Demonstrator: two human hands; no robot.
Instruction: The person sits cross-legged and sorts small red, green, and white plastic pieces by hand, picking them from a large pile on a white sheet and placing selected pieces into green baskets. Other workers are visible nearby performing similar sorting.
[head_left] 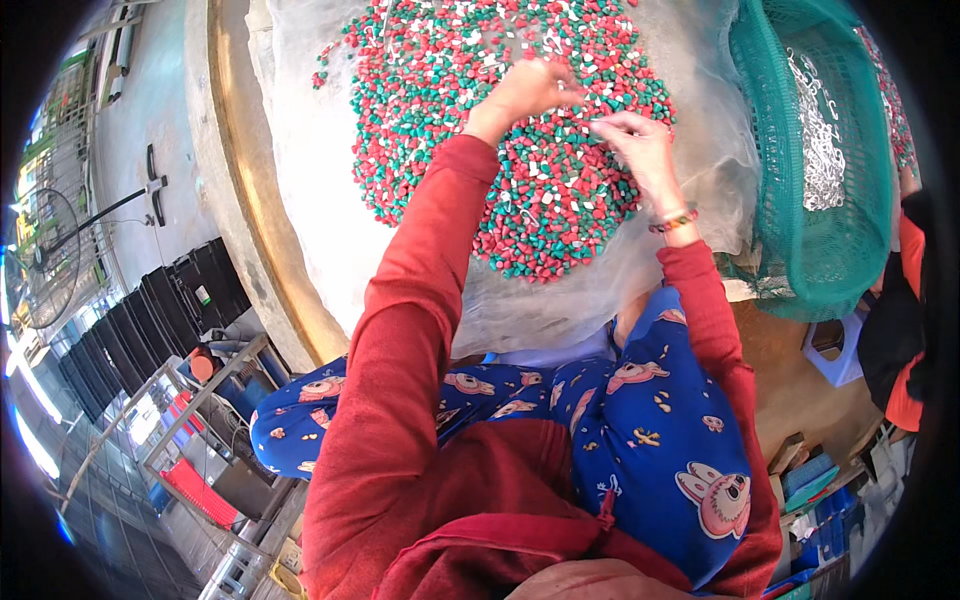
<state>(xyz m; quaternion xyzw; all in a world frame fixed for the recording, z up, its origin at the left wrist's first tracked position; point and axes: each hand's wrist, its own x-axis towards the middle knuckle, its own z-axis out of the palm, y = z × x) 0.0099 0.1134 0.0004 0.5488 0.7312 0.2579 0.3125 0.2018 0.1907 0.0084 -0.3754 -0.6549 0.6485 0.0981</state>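
A wide pile of small red, green and white pieces [545, 225] lies spread on a whitish, see-through plastic sheet [320, 250] in front of me. My left hand [532, 92] hovers over the pile's middle, fingers bent and drawn together; whatever they hold is too small to name. Just to its right, my right hand [640, 145] pinches thumb and fingers toward the left hand, and the thing at its fingertips cannot be made out. A few pale, hook-shaped bits [530, 213] lie among the pieces. A beaded bracelet circles my right wrist.
On the right stands a green mesh-lined basket [780, 255] holding many white metal-looking hooks [820, 140]. Beyond it, another person in dark and orange clothing [900, 310] sits by more red and green pieces. A fan [45, 255] and stacked black crates [150, 310] are at the left.
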